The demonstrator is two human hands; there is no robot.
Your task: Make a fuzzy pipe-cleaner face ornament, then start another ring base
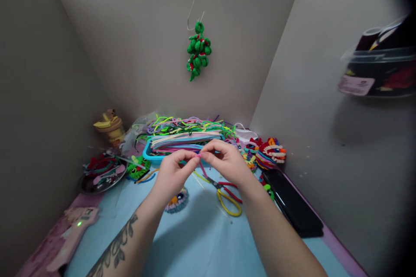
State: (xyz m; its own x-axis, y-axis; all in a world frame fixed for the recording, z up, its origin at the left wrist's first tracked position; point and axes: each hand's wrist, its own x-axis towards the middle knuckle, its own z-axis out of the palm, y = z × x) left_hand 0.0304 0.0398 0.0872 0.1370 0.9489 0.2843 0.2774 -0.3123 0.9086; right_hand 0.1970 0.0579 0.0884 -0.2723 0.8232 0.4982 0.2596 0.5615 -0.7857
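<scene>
Both hands meet over the blue work surface, fingertips almost touching. My left hand (178, 169) pinches one part of a pink pipe cleaner (203, 169) between thumb and forefinger. With the same kind of pinch, my right hand (224, 160) grips it just beside, and a pink end hangs down between the hands. Under my right hand lie scissors (229, 199) with one yellow and one red handle, blades partly hidden. A small round fuzzy piece (178, 201) in blue-grey, with orange and an eye, rests below my left wrist, partly covered by the forearm.
A blue tray (147, 156) of pipe cleaners stands behind the hands. At left are a metal bowl (107, 186), a green fuzzy figure (138, 166) and a pink glue gun (73, 238). On the right are colourful fuzzy pieces (271, 153) and a black case (294, 203). Grey partitions enclose the table.
</scene>
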